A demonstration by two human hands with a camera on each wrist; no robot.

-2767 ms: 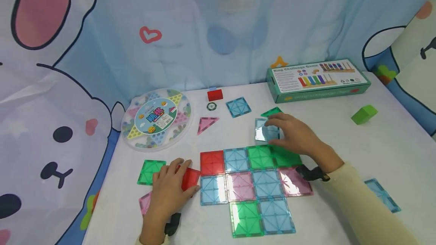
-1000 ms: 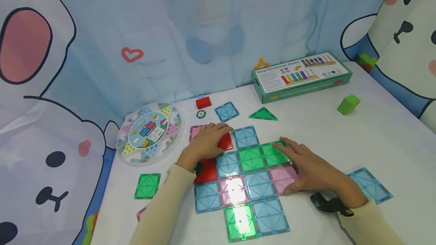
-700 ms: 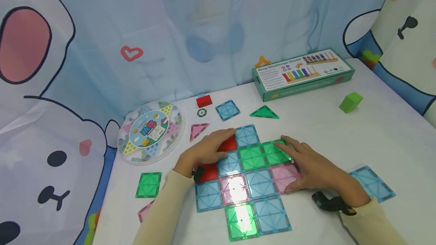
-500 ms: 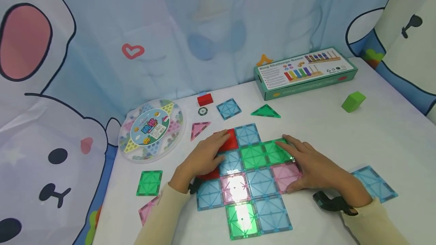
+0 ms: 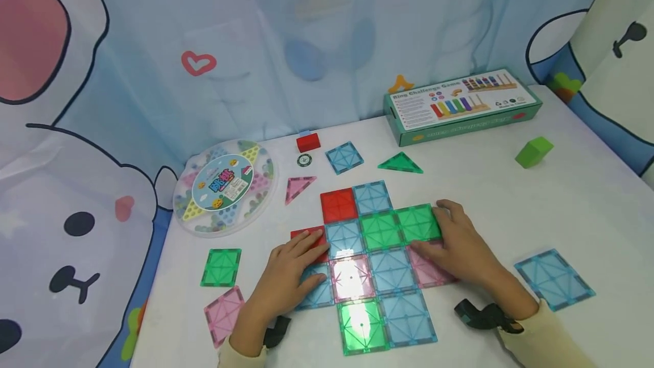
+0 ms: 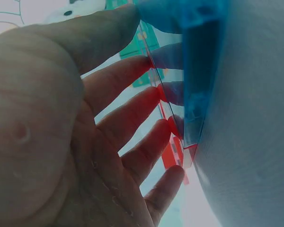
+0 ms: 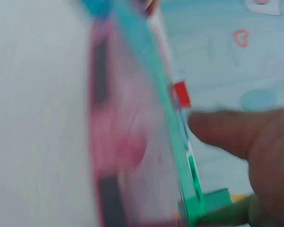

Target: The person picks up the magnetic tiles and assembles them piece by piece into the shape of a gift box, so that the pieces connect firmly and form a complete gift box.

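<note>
Square magnetic tiles lie edge to edge in a flat stepped shape mid-table. My left hand [image 5: 281, 278] rests at its left side, fingertips on a red tile [image 5: 301, 233] and thumb over a blue tile [image 5: 318, 299]. In the left wrist view its extended fingers touch the tile edge. My right hand [image 5: 462, 246] lies at the right side, fingers along the outer edge of a green tile [image 5: 416, 224] and thumb over a pink tile [image 5: 426, 271], which it partly hides. Another red tile [image 5: 338, 205] sits at the back left beside a blue tile [image 5: 372, 196].
Loose pieces lie around: a green tile [image 5: 221, 267], pink tile [image 5: 223, 315], pink triangle [image 5: 298, 187], green triangle [image 5: 401, 162] and blue tiles [image 5: 344, 157]. Behind are a round board game [image 5: 258, 200], red block [image 5: 308, 142] and long game box [image 5: 465, 124]; right, a green block [image 5: 533, 152].
My left hand placed a red tile at the back left, let go and slid down to the layout's left edge. My right hand moved from the back blue tile to the right edge.
</note>
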